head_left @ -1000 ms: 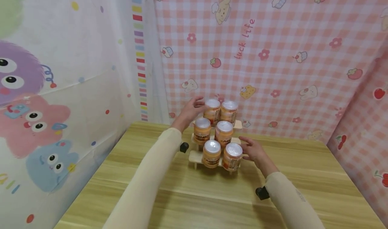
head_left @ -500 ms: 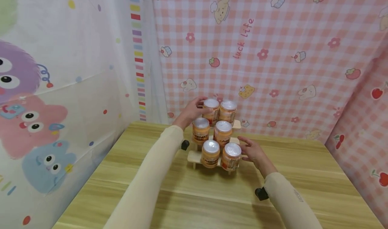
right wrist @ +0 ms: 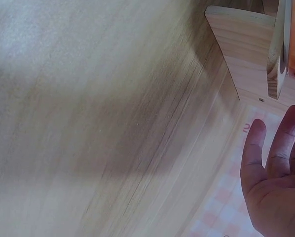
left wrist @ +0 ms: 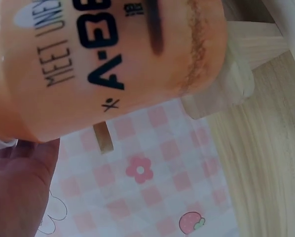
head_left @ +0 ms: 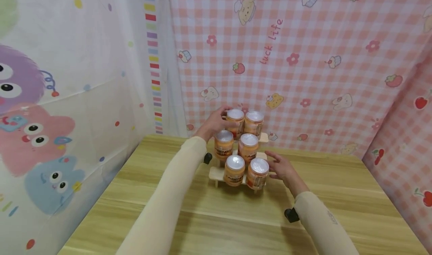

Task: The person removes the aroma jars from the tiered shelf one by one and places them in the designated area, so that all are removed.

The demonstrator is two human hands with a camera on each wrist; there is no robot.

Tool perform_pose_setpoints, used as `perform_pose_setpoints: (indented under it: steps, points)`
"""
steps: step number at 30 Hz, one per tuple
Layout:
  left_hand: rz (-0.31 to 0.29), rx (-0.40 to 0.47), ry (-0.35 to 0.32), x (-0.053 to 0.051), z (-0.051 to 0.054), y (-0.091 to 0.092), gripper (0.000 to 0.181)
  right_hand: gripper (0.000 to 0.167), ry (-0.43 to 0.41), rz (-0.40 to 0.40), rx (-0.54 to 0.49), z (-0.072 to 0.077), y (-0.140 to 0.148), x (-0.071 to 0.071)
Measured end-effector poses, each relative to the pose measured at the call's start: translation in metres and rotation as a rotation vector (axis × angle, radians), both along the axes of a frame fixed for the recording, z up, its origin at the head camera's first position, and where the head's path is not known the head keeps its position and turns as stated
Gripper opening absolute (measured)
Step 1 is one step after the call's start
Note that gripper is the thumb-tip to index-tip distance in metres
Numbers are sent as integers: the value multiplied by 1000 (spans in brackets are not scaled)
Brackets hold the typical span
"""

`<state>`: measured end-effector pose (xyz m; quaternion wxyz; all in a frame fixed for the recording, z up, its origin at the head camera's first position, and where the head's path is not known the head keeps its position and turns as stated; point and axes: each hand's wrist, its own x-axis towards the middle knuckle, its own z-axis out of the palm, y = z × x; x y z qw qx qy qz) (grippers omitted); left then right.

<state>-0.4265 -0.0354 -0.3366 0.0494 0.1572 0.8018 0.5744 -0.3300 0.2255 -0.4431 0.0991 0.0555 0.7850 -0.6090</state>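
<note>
A three-step wooden rack (head_left: 216,173) bears several orange cans with silvery tops, two on each step. On the top step, my left hand (head_left: 216,122) holds the left can (head_left: 237,128), thumb across its front and fingers behind. Beside it stands the top right can (head_left: 254,124). In the left wrist view an orange can (left wrist: 137,54) with dark lettering fills the upper part and covers some of the left hand (left wrist: 24,182). My right hand (head_left: 282,169) is spread beside the lower right can (head_left: 258,175). Its fingers are extended in the right wrist view, near the rack (right wrist: 243,32).
The rack stands on a wood-grain table (head_left: 216,225), towards its back edge. Behind hangs a pink checked cloth (head_left: 303,82); a white cartoon-print cloth (head_left: 108,108) closes the left side. A black device (head_left: 291,215) sits at the right wrist.
My left hand has moved slightly right, from beside the top left can to a grip around it. The right hand stays where it was. The cans keep their places on the rack.
</note>
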Motion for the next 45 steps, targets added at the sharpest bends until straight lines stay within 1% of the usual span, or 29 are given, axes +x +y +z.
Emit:
perform_pose_setpoints:
  steps: [2,5,8,10,13,15,17,22,27,31,35,39,42,45]
  points:
    - [13,4,10,0,0,0,60,55,-3,-3,3,0,0,0]
    - [25,51,27,0,3,-2,62,54,-1,-5,12,-1,0,0]
    - [39,96,51,2,10,-8,69,55,6,3,16,0,1,1]
    - [50,109,66,3,15,-13,71,55,11,10,18,0,0,1]
    - [68,124,77,5,23,-24,74,55,14,18,19,1,0,1]
    - [76,135,71,5,26,-32,72,55,12,21,25,1,0,1]
    - [83,148,81,6,29,-40,71,54,8,20,33,1,1,1]
    - [108,150,122,10,30,-67,71,54,2,18,56,2,1,-1]
    - [119,121,122,19,24,-100,70,54,-1,17,75,0,1,-1]
    - [119,115,112,29,17,-125,73,54,-6,21,84,0,2,-1]
    - [122,97,88,43,3,-147,77,54,-5,19,79,-1,3,-1]
    - [130,56,59,59,-12,-163,76,53,-6,13,72,-1,3,0]
    - [132,32,45,73,-22,-172,76,53,-8,13,69,-2,3,-1]
    - [123,24,42,84,-32,-177,77,53,-8,13,69,-3,2,-1]
